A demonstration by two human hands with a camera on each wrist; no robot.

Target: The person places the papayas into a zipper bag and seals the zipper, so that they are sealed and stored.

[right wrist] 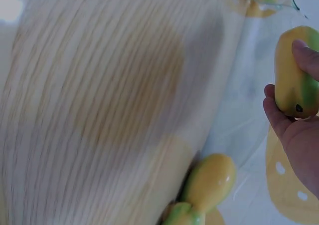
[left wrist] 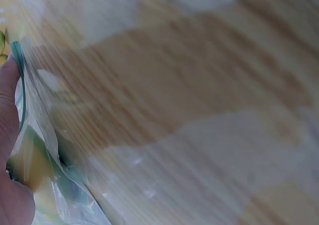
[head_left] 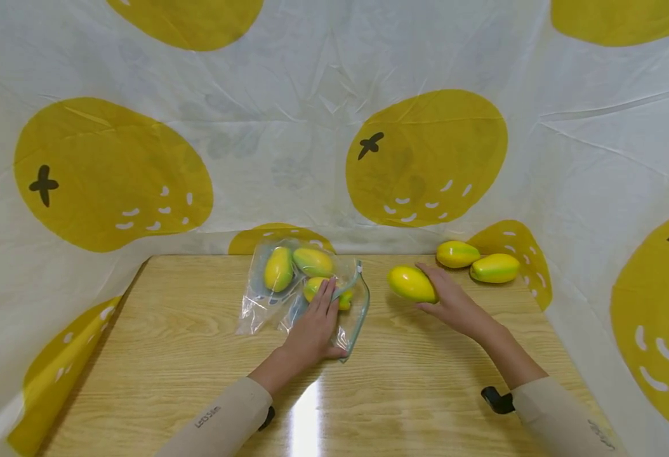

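My right hand (head_left: pixel 445 298) grips a yellow-green mango (head_left: pixel 411 284) above the table, right of the bags; the right wrist view shows the thumb on one side of the mango (right wrist: pixel 289 75) and fingers beneath. My left hand (head_left: pixel 314 327) lies over a clear zip bag (head_left: pixel 343 333), straight fingers across a mango (head_left: pixel 314 287) inside it and thumb at its mouth edge. A green zip strip (head_left: pixel 363 311) lines that mouth, which faces right. In the left wrist view a fingertip touches the upper end of the green strip (left wrist: pixel 21 80).
Left of that bag lies another clear bag (head_left: pixel 252 311) with two mangoes (head_left: pixel 278 270) in it. Two loose mangoes (head_left: pixel 494 268) sit at the table's back right. The wooden table (head_left: pixel 169 355) meets a fruit-printed cloth (head_left: pixel 277 158) at the back and sides.
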